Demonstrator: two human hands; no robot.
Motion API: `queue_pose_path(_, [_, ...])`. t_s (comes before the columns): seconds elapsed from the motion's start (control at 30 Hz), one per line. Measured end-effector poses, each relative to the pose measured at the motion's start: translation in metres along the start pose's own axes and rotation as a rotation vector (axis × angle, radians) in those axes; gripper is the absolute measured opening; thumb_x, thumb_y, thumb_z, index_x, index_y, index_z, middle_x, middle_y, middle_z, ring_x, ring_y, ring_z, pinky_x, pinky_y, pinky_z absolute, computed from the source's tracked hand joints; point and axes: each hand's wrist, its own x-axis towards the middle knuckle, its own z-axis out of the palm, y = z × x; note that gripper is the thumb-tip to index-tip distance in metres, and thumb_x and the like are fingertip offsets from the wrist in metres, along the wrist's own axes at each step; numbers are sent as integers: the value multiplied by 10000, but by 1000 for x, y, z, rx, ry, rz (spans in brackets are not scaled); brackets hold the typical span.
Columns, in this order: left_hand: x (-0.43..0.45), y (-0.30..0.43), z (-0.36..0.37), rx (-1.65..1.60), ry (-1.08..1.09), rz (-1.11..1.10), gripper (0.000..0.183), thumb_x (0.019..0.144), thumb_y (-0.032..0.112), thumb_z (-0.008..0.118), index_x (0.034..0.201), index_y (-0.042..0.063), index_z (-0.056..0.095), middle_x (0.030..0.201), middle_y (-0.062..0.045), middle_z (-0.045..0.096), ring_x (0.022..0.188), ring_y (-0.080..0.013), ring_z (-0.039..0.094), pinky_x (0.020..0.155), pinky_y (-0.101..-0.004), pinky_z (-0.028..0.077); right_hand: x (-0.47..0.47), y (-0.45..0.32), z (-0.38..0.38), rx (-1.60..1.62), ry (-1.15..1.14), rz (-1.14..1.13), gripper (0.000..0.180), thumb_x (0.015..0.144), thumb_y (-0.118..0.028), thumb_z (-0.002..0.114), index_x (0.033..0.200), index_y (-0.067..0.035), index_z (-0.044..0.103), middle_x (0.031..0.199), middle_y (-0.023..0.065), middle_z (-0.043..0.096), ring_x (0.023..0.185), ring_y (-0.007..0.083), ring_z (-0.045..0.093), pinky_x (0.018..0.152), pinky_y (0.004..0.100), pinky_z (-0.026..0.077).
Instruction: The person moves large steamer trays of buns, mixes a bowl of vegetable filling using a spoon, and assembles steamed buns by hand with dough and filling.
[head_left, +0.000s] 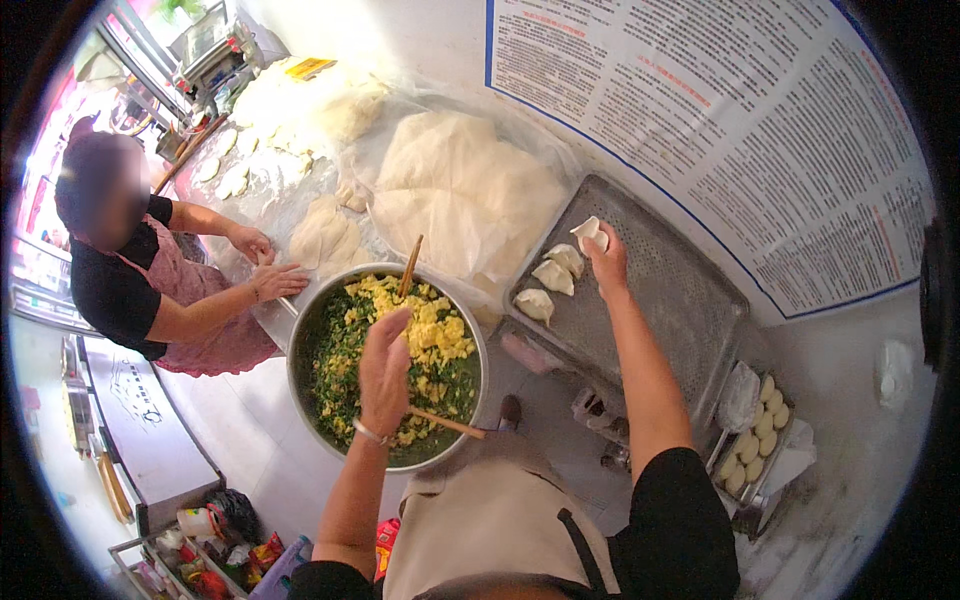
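My right hand (610, 264) grips a folded dough dumpling (588, 232) over the near-left part of a grey perforated tray (660, 300). Three pleated dumplings (553, 277) lie close by along the tray's left edge. Above a large metal basin (295, 382) is my left hand (384, 375), somewhat blurred, with nothing visible in it. Chopped greens and yellow scrambled egg (442, 337) fill the basin. One wooden stick (411, 266) stands in the filling at the far side, and another wooden utensil (450, 424) rests across the near rim.
A co-worker (120, 277) in a pink apron works dough (326, 236) at the floured table on the left. Plastic sheet covers a big dough mass (465, 187). Rounded dough pieces (757, 439) fill a container at right. A printed poster (712, 112) hangs on the wall.
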Motion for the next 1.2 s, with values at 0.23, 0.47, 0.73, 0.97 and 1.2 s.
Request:
queue_pose_path(0.23, [-9, -28, -60, 60, 309, -114, 305, 964, 153, 467, 1214, -8, 537, 1191, -102, 584, 1122, -197, 546, 971, -330, 423, 59, 73, 10, -650, -79, -242, 404, 759, -121, 658, 1158, -81, 619, 1098, 168, 616, 1045, 355, 568, 912, 438, 445])
queue_pose_path(0.47, [-22, -38, -98, 45, 439, -184, 272, 969, 185, 495, 1155, 11, 591, 1132, -55, 601, 1047, -149, 549, 907, -291, 433, 60, 71, 14, -702, -214, -230, 413, 760, -141, 672, 1171, -112, 632, 1084, 170, 629, 1046, 350, 586, 926, 419, 446])
queue_pose_path(0.73, [57, -95, -183, 190, 377, 21, 247, 944, 145, 540, 1121, -16, 600, 1005, -62, 652, 923, -144, 596, 830, -277, 459, 3, 2, 3, -683, -25, -472, 354, 786, -111, 671, 1132, -55, 620, 1161, 154, 558, 1102, 330, 522, 937, 430, 431])
queue_pose_path(0.97, [187, -239, -233, 601, -94, 1, 282, 854, 107, 598, 1125, 36, 628, 1055, -147, 671, 952, -233, 654, 804, -344, 522, -126, -47, 40, -607, -316, -457, 162, 797, -108, 685, 957, -79, 681, 962, 105, 613, 945, 312, 567, 829, 402, 459])
queue_pose_path(1.2, [262, -265, -220, 966, -302, 46, 343, 787, 91, 634, 1128, 107, 597, 1010, -154, 632, 936, -333, 625, 834, -391, 500, -45, -6, 36, -824, -107, -492, 205, 761, -132, 722, 957, -81, 696, 937, 78, 604, 920, 282, 559, 801, 393, 455])
